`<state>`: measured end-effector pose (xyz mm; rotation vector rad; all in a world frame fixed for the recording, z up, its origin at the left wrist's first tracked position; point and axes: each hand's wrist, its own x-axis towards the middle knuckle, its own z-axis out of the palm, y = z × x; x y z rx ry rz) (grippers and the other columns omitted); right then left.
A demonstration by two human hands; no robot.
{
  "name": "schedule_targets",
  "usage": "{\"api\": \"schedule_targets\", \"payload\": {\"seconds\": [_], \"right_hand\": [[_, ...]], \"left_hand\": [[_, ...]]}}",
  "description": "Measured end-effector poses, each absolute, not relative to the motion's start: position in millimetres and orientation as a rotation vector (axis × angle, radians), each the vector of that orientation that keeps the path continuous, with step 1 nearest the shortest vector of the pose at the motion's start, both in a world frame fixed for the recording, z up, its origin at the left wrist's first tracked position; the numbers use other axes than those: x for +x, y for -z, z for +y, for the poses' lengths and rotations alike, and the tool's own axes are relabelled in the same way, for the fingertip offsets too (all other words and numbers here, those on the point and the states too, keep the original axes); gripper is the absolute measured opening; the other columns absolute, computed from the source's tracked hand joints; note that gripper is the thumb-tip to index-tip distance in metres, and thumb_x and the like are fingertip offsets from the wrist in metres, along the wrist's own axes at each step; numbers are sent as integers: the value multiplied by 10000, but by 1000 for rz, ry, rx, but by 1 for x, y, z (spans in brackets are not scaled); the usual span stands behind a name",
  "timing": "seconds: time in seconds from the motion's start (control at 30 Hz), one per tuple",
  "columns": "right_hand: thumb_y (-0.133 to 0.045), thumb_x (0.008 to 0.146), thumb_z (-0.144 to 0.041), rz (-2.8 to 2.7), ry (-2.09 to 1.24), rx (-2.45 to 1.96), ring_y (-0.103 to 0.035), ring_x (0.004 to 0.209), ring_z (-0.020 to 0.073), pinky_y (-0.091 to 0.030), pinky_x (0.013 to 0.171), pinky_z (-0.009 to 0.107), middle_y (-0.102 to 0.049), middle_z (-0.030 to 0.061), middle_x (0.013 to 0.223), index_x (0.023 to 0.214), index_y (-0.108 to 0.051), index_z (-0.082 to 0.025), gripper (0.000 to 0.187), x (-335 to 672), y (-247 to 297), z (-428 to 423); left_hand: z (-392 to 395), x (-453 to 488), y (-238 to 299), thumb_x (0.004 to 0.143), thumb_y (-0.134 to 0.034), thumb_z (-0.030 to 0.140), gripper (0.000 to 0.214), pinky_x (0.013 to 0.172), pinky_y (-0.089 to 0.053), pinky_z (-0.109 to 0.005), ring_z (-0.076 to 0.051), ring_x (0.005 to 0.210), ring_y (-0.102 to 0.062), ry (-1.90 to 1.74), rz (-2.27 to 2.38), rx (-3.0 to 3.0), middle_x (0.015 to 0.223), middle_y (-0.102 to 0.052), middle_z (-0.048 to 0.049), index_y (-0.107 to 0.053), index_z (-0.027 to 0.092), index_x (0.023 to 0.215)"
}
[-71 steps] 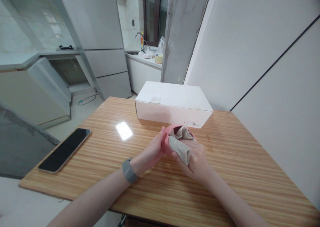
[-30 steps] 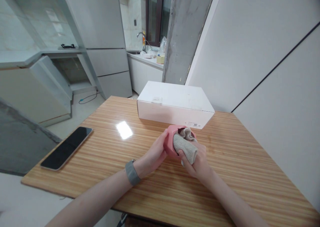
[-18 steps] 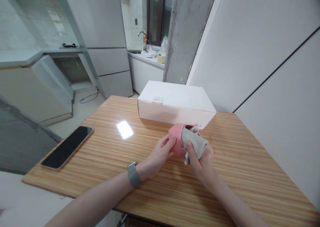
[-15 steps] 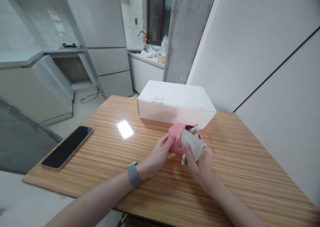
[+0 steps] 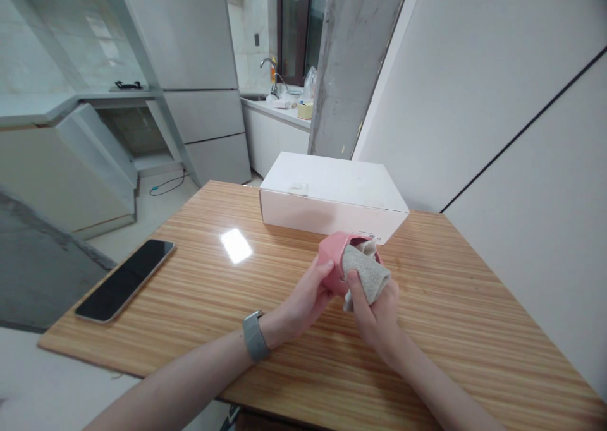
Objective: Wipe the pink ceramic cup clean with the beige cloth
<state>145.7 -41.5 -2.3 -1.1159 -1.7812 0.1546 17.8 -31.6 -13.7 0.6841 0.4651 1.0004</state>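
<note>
A pink cup (image 5: 332, 260) is tilted on its side just above the wooden table (image 5: 455, 330), its mouth turned to the right. My left hand (image 5: 306, 295) grips the cup from the left, fingers curled round its wall. My right hand (image 5: 374, 314) holds a grey-beige cloth (image 5: 366, 273), which is draped over the cup's rim and pushed partly inside. The cup's inside is mostly hidden by the cloth. A grey watch sits on my left wrist.
A closed white cardboard box (image 5: 332, 194) stands right behind the cup. A black phone (image 5: 126, 280) lies face up near the table's left edge. A white wall runs along the right side. Kitchen cabinets and a sink are in the background.
The cup has been turned in my left hand and the cloth has slid from its outer side over the rim. Both hands shifted slightly right.
</note>
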Motion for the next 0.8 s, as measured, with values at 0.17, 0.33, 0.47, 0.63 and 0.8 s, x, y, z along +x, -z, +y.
{"api": "schedule_targets", "payload": {"seconds": [0.17, 0.33, 0.47, 0.63, 0.8], "right_hand": [[-462, 959, -296, -1857, -130, -1077, -681, 666, 216, -517, 639, 334, -720, 77, 712, 787, -647, -179, 278, 146, 1, -41], [-443, 941, -257, -2080, -30, -856, -575, 555, 169, -431, 538, 297, -623, 33, 619, 762, -586, -193, 238, 152, -6, -38], [-451, 923, -253, -2189, 50, -654, -559, 560, 170, -424, 533, 294, -609, 29, 638, 803, -570, -193, 179, 155, -10, -36], [-509, 876, -180, -2140, 185, -664, -644, 644, 200, -488, 605, 313, -682, 65, 710, 882, -603, -170, 95, 154, -7, -37], [-543, 853, -172, -1955, 227, -816, -657, 597, 210, -502, 574, 324, -687, 73, 692, 832, -623, -168, 83, 158, -3, -37]], "left_hand": [[-26, 11, 13, 837, -607, 574, 586, 877, -474, -341, -265, 1100, -606, -1041, 683, 811, 1244, -655, -137, -629, 149, 1241], [-15, 4, 14, 830, -548, 655, 624, 862, -481, -325, -246, 1002, -642, -1131, 849, 853, 1027, -732, -114, -706, 114, 1099], [-12, 1, 13, 854, -485, 676, 649, 958, -448, -349, -256, 1047, -645, -1081, 784, 833, 1037, -742, -113, -721, 117, 1083], [-14, 0, 6, 873, -433, 674, 680, 1008, -419, -372, -287, 1158, -600, -921, 618, 710, 1152, -713, -126, -694, 113, 1156], [-15, 0, 2, 868, -528, 412, 475, 1048, -385, -382, -300, 1236, -544, -926, 449, 660, 1226, -678, -135, -668, 95, 1194]]}}
